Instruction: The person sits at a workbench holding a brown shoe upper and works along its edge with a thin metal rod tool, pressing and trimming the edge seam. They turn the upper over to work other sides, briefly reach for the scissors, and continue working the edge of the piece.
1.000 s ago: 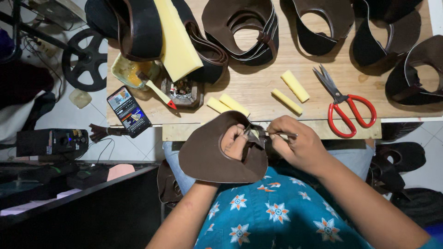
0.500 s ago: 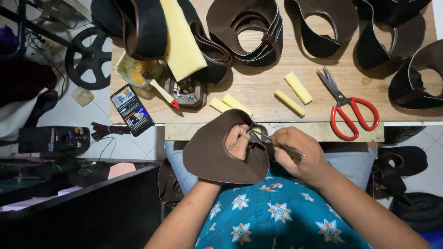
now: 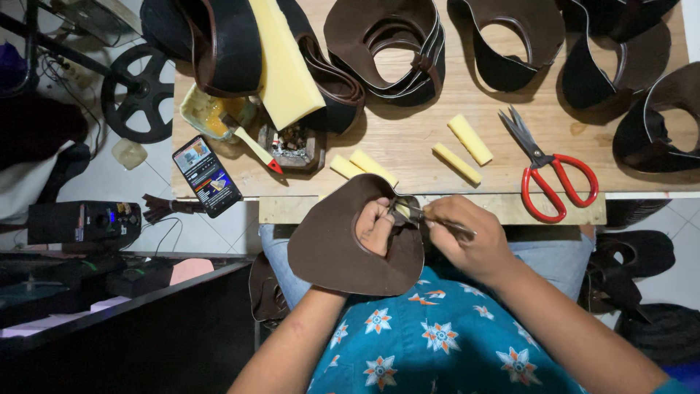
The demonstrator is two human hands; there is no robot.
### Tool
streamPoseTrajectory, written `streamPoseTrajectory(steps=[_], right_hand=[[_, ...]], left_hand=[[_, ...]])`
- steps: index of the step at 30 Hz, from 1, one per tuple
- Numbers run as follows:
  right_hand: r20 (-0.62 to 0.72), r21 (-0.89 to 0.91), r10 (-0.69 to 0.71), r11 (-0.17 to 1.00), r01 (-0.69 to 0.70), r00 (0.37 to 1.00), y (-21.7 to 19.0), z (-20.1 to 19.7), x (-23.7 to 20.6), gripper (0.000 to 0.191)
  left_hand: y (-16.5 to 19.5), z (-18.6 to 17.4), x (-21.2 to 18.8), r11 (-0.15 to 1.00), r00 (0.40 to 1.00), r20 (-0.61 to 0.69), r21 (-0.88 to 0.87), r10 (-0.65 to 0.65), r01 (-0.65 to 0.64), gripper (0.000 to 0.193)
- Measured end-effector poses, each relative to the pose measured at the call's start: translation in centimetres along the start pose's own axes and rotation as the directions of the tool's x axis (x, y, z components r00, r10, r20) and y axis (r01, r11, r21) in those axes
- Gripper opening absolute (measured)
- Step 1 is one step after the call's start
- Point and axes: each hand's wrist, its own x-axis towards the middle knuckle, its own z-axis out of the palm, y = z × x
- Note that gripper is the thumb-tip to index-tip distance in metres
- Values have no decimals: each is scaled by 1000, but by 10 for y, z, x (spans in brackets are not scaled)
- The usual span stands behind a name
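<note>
The left hand clamps a curved brown leather piece, fingers poking through its opening. Just beside it, the right hand pinches a thin metal tool against the leather's edge. Beyond the right hand lie red-handled scissors and yellow foam strips.
</note>
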Motion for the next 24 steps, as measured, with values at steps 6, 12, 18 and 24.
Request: streamPoseTrajectory(steps=[6, 12, 18, 24], right_hand=[[19, -70, -92, 993, 93, 996, -2, 6, 4, 20], [-23, -73, -53, 996, 51, 998, 2, 11, 3, 20], [-85, 50, 81, 996, -77, 993, -2, 3, -5, 16], [7, 81, 125, 989, -125, 992, 0, 12, -4, 16]], left_hand=[[11, 0, -2, 1000, 1000, 5, 28, 2, -3, 18], [25, 3, -2, 984, 998, -45, 174, 36, -28, 17], [41, -6, 7, 974, 1000, -14, 225, 22, -18, 16], [58, -6, 6, 953, 996, -3, 293, 87, -82, 15]])
